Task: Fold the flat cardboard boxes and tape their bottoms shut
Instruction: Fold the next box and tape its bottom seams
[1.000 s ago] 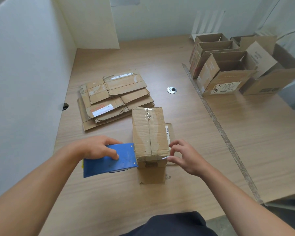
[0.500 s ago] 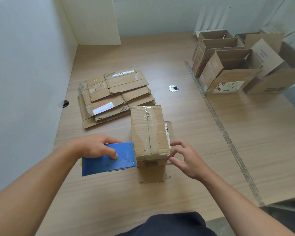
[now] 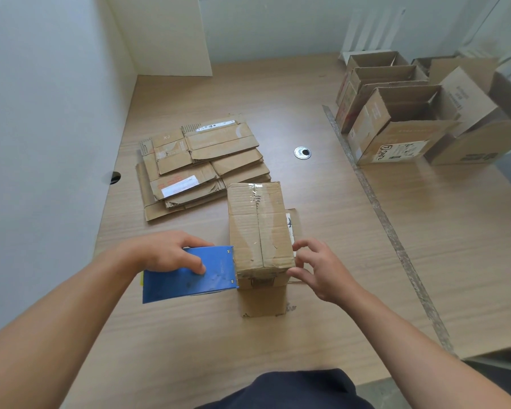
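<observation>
**One head-worn view**

A single wide-angle camera sits on the person's head, facing forward and steeply down at the table (image 3: 278,98). Both forearms (image 3: 56,335) enter from the bottom corners. The left hand (image 3: 165,252), gripping a tape dispenser (image 3: 189,278), and the right hand (image 3: 322,270) lie close to the lens at lower centre. The far wall (image 3: 278,25) closes the top of the frame.
</observation>
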Available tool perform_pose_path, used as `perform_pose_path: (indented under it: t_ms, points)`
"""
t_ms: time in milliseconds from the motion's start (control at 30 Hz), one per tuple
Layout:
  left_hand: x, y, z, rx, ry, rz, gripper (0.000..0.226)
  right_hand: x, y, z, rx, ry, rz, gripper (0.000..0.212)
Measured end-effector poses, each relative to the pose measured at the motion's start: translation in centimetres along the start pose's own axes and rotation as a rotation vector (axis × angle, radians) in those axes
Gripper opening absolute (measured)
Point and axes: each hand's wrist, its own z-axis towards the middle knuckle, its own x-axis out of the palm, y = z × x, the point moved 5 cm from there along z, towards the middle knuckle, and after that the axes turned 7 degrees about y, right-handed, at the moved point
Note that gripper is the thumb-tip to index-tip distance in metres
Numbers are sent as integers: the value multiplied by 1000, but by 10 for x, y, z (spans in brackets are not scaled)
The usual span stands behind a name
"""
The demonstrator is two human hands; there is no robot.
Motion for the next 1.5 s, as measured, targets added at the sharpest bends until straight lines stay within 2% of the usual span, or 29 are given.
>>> perform_pose_path:
  t_ms: [67, 133, 200, 267, 367, 500, 633, 767, 833, 967, 1033, 1167, 1233, 1500]
  points:
    - [0, -1, 0, 0, -7, -1, 57, -3, -1, 0, -5, -61, -80, 25]
    - [0, -2, -1, -2, -7, -10, 56, -8, -1, 0, 32, -72, -118, 36]
    - [0, -2, -2, 0, -3, -15, 57, -10, 1, 5, 41, 50, -90, 67]
    - [1, -1, -2, -1, -3, -11, 58, -12, 5, 10, 4, 190, -37, 83]
    - [2, 2, -1, -7, -16, -6, 58, -21, -4, 13, -69, 202, -38, 77]
    - [2, 4, -1, -7, -19, -13, 59, -18, -14, 14, -179, 112, -126, 69]
    - [3, 4, 0, 4, -11, -14, 58, -17, -9, 15, -198, 31, -213, 59]
    - [2, 3, 1, 9, -8, -8, 57, -11, 2, 15, -198, 43, -315, 52]
    - [1, 4, 1, 15, -7, -10, 57, -8, 11, 19, -187, 100, -333, 50]
    - [1, 3, 1, 31, 1, -6, 58, 0, 34, 25, -215, 325, -394, 83]
    - [1, 3, -1, 36, 1, 0, 58, 8, 38, 29, -231, 355, -388, 84]
    - [2, 2, -2, 45, 12, -11, 60, 10, 30, 39, -306, 173, -297, 59]
    - [2, 3, -1, 49, 14, -10, 60, 9, 24, 40, -360, 115, -310, 55]
    - [4, 25, -5, 105, -7, -87, 56, 14, 13, 39, -356, 121, -294, 52]
